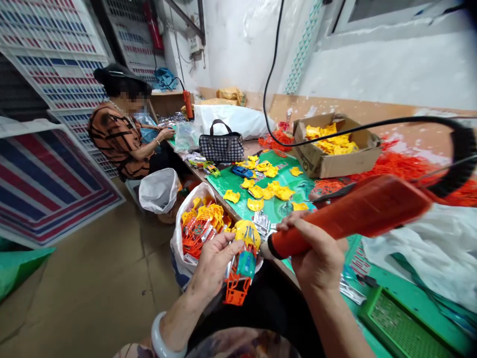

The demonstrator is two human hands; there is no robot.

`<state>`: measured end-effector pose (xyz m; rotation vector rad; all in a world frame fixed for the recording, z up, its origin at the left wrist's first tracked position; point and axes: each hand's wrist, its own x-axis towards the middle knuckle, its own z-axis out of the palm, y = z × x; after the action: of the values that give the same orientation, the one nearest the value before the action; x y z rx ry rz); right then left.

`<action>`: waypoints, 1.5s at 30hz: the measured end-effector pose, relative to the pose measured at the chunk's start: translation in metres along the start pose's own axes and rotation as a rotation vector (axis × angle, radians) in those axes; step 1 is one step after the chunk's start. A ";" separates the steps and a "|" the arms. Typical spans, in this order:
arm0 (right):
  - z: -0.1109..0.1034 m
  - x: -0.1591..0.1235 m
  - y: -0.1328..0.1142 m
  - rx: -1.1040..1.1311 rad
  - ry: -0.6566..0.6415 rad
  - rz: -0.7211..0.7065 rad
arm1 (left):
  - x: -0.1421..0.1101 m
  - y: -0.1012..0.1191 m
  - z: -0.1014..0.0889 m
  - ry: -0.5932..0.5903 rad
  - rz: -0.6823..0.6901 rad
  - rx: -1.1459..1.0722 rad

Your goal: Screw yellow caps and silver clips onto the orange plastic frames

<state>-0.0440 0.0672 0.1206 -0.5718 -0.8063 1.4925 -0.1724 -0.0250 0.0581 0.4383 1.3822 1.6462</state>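
Note:
Closed around the edge of a small plastic toy car assembly (244, 263), my left hand (216, 261) holds it above my lap. The assembly has a yellow shell on top, a teal-green middle and an orange frame at the bottom. My right hand (316, 248) grips an orange electric screwdriver (346, 216), its tip end pointing left at the yellow shell's side. Whether the tip touches a screw is hidden. Several loose yellow shells (274, 190) lie on the green table cover beyond my hands, with silver pieces (262, 221) close to the tool's tip.
A white sack (178, 243) full of yellow and orange assemblies stands left of the table. Behind are a carton (335, 166) of yellow shells, orange frames (421, 171) and a checkered bag (221, 147). A green basket (406, 323) sits right. A co-worker (119, 129) sits far left. The tool's black cable (265, 99) loops overhead.

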 end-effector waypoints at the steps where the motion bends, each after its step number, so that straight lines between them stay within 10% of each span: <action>1: -0.003 -0.002 -0.010 0.022 -0.023 0.015 | 0.000 -0.002 0.005 0.014 -0.056 -0.073; 6: -0.026 -0.022 -0.048 -0.034 -0.078 -0.063 | -0.003 -0.016 0.015 0.052 -0.101 -0.078; 12: -0.028 -0.026 -0.033 -0.080 -0.048 -0.030 | 0.003 -0.016 -0.005 0.274 0.618 1.045; 16: -0.012 -0.013 0.014 -0.131 0.012 -0.028 | 0.019 -0.028 0.002 0.131 0.425 1.479; 25: -0.010 0.012 0.072 -0.259 0.016 -0.053 | 0.038 -0.053 -0.019 -0.175 0.307 1.461; 37: -0.063 0.028 0.032 -0.250 0.167 -0.162 | 0.074 -0.084 -0.047 -0.048 0.685 1.507; 45: -0.118 0.019 -0.046 -0.252 0.414 -0.280 | 0.086 -0.104 -0.054 -0.014 0.805 1.786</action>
<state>0.0740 0.1015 0.0843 -0.8838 -0.7161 0.9772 -0.2151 0.0082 -0.0767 2.1561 2.5420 0.3455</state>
